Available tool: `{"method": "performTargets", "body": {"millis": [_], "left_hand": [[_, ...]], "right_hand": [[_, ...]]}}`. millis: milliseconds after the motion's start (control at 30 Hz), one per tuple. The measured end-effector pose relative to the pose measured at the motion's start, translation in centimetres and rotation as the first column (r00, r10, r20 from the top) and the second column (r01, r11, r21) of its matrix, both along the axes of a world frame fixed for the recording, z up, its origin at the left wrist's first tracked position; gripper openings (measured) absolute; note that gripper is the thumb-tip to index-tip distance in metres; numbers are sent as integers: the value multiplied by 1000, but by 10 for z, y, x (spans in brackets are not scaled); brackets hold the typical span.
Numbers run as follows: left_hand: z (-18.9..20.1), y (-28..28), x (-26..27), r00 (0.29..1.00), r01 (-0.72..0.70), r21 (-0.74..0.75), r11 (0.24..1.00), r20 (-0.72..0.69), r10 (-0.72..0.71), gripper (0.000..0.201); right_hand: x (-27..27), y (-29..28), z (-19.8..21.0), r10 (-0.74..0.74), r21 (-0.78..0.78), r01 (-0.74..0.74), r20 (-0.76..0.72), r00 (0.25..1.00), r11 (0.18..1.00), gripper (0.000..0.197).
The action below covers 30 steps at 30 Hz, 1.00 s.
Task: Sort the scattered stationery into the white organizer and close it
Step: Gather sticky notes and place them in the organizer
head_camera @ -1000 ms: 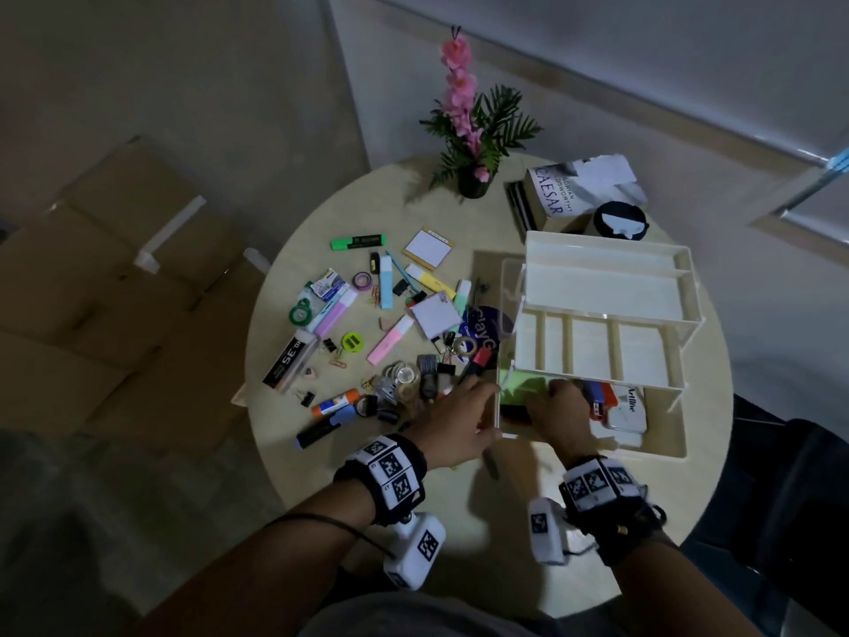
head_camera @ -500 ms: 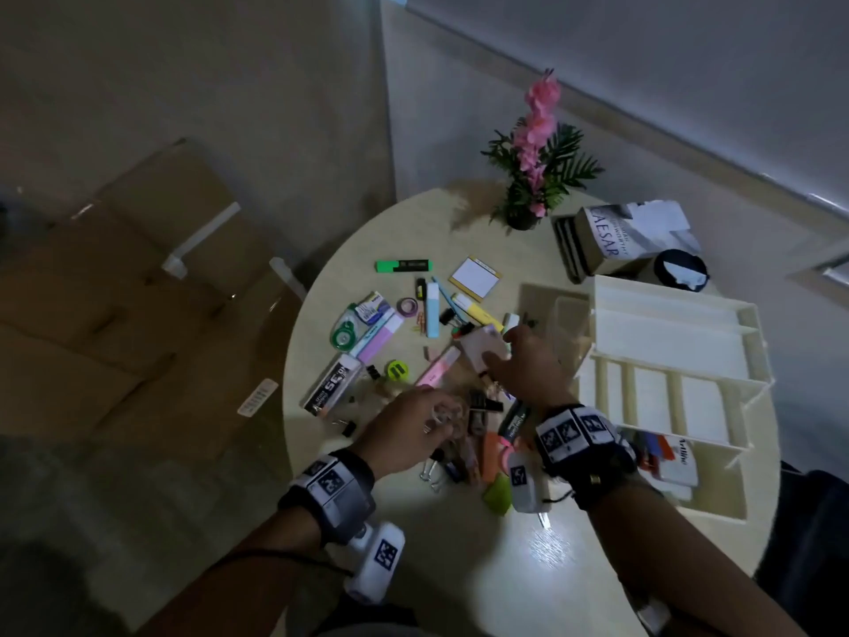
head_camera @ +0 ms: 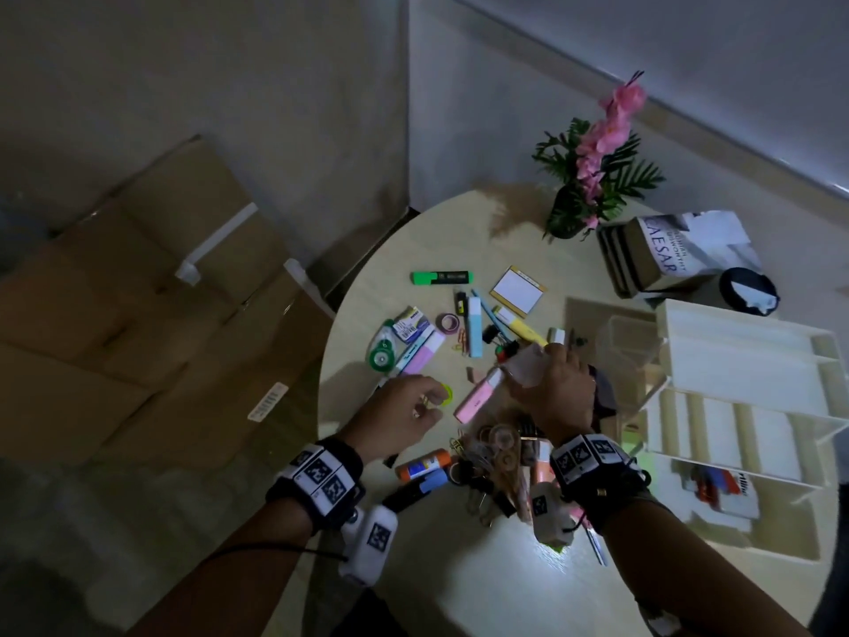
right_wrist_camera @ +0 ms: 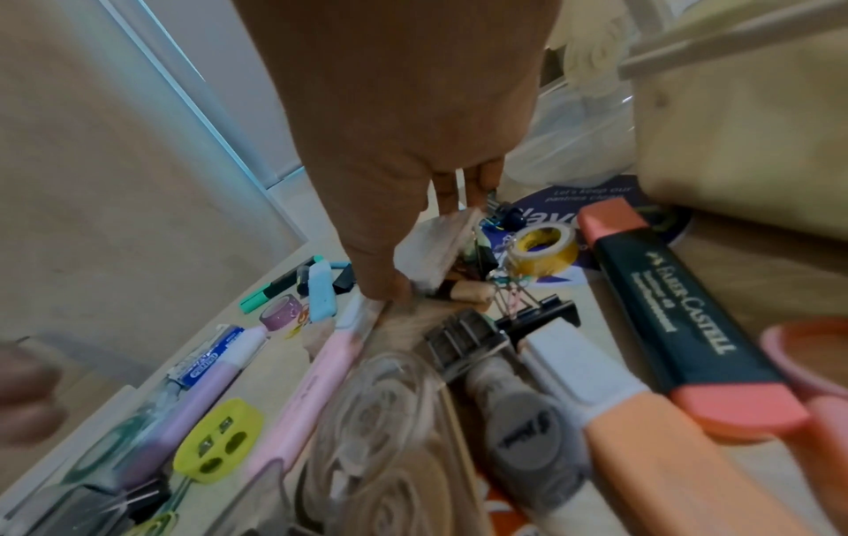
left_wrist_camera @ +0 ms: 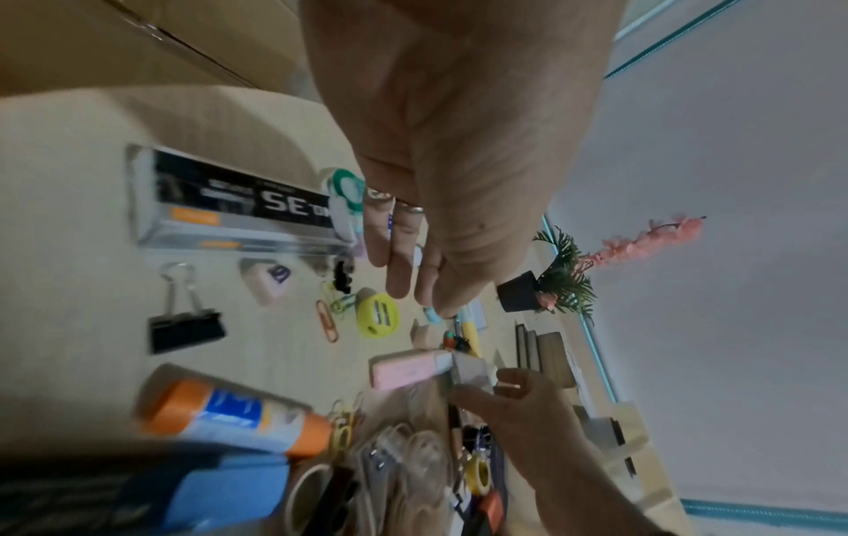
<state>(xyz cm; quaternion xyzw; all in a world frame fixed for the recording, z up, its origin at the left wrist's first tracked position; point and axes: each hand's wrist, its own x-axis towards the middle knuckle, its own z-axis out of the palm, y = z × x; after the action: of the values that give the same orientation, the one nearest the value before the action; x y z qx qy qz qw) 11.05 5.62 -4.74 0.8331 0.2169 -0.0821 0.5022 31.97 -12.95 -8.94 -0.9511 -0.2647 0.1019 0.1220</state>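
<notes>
Organizer [head_camera: 744, 360], white, stands open at my right on the table [head_camera: 413, 567]. "CAESAR" book [head_camera: 661, 255] behind. Right wrist alone reads "FABER-CASTELL" on a highlighter [right_wrist_camera: 679, 315]. My right hand [head_camera: 558, 388] pinches a pale notepad [right_wrist_camera: 431, 254], I think; left hand [head_camera: 397, 416] hovers relaxed above 1 yellow sharpener [left_wrist_camera: 377, 314].

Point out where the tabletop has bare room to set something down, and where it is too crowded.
Bare: the near edge of the table, between the two wrists, and the far strip between the green highlighter and the flower pot. Crowded: the pile by the glue stick and the middle, where the right hand holds a white pad.
</notes>
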Motion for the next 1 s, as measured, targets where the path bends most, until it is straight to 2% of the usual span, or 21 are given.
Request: {"method": "performTargets", "body": {"millis": [100, 167, 233, 300, 333, 400, 467, 567, 667, 800, 933, 1000], "left_hand": [[5, 11, 31, 1000, 12, 2, 1000, 14, -12, 26], [5, 18, 59, 1000, 9, 45, 999, 23, -10, 24], [2, 22, 92, 999, -10, 98, 995, 33, 7, 21], [-5, 22, 127, 999, -32, 139, 990, 35, 27, 21], [-9, 20, 145, 999, -35, 161, 986, 31, 30, 22], [-19, 11, 180, 1000, -28, 222, 975, 18, 24, 28], [-29, -1, 213, 999, -33, 344, 938, -19, 42, 34], [-37, -14, 248, 987, -53, 504, 862, -104, 121, 50], [-40, -17, 269, 968, -52, 563, 825, -174, 179, 62], [-42, -19, 280, 950, -17, 610, 792, -236, 202, 70], [-41, -17, 286, 929, -14, 557, 830, -300, 217, 78], [-45, -14, 290, 922, -21, 519, 855, -320, 217, 83]], "right_hand": [[-2, -7, 8, 12, 79, -10, -28, 1000, 997, 84], [-7, -17, 16, -15, 241, 38, -97, 995, 970, 80], [-14, -30, 32, -88, 426, 188, -243, 966, 885, 76], [-27, -41, 56, -76, 515, 344, -472, 878, 785, 74], [-33, -48, 63, -56, 506, 390, -555, 830, 769, 72], [-48, -65, 70, -115, 415, 497, -668, 735, 763, 62], [-64, -86, 71, -173, 350, 574, -726, 666, 740, 50], [-88, -110, 79, -180, 318, 668, -806, 564, 673, 30], [-97, -124, 85, -225, 329, 720, -800, 556, 611, 18], [-92, -131, 91, -299, 346, 769, -774, 558, 538, 11], [-83, -134, 100, -305, 374, 801, -782, 544, 468, 11], [-80, -136, 103, -286, 387, 800, -788, 545, 459, 11]]}}
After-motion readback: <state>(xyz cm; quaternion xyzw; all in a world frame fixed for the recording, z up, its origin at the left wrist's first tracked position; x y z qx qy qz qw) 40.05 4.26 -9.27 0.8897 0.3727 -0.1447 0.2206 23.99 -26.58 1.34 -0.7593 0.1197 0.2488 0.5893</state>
